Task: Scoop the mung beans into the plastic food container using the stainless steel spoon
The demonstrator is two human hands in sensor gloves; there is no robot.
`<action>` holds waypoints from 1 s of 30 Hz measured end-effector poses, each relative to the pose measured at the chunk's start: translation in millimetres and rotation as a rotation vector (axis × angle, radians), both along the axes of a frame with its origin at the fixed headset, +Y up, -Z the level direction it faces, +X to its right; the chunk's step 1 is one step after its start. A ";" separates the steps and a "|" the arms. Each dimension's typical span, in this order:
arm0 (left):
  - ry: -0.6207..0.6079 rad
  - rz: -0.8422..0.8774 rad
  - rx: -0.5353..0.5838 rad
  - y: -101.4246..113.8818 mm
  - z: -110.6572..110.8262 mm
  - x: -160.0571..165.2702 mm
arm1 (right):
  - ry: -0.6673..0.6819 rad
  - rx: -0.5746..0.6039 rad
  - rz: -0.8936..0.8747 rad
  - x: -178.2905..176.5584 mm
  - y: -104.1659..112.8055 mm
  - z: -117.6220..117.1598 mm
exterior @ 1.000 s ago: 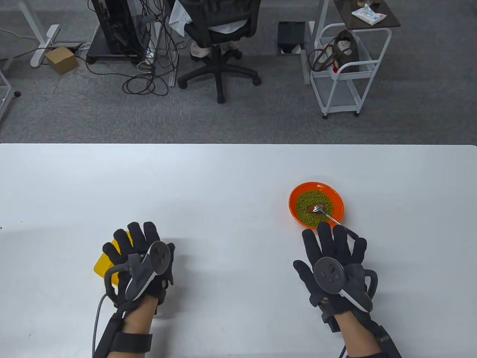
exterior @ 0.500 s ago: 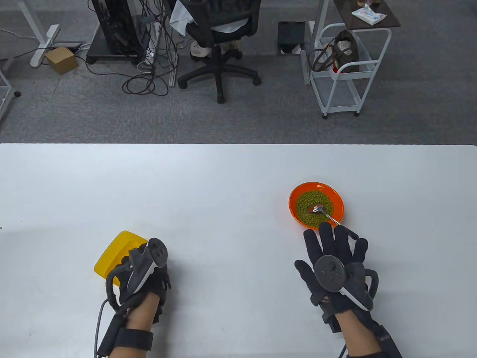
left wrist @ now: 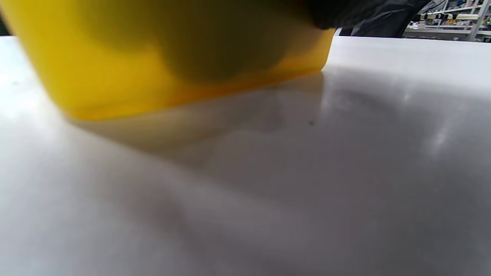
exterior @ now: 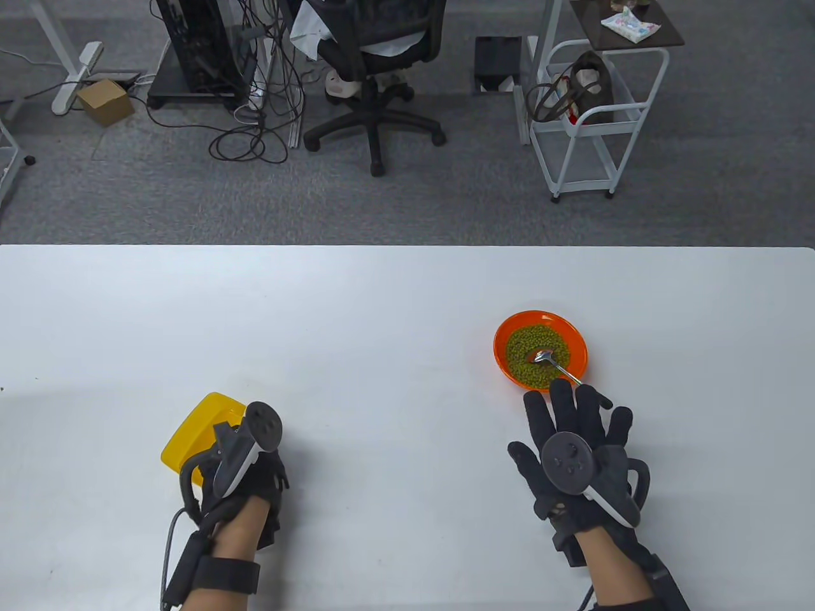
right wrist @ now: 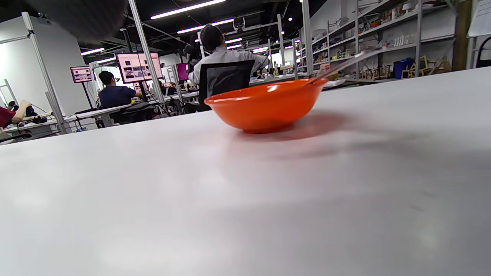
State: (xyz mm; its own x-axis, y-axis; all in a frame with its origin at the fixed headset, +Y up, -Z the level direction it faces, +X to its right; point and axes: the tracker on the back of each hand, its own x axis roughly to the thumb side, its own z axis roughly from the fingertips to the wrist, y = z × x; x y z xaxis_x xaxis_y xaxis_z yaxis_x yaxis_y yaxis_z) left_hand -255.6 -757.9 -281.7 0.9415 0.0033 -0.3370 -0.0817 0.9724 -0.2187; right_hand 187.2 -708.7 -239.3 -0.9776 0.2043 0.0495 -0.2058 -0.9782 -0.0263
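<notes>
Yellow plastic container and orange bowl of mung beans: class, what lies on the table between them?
Only bare white table lies between the yellow plastic container and the orange bowl, as the table view shows.

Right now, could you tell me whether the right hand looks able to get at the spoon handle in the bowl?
Probably yes. The right hand lies flat, fingers spread, just short of the bowl, and the spoon handle sticks out over the near rim toward its fingertips. Nothing stands between them.

A blurred yellow container (left wrist: 126, 73) sits on the white table (left wrist: 345, 153); dark gloved fingers (left wrist: 345, 13) seemingly touch its right side.
</notes>
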 end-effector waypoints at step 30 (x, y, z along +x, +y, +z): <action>-0.605 0.035 0.070 43.6 -13.6 222.5 | -0.001 0.016 -0.079 13.8 8.5 0.5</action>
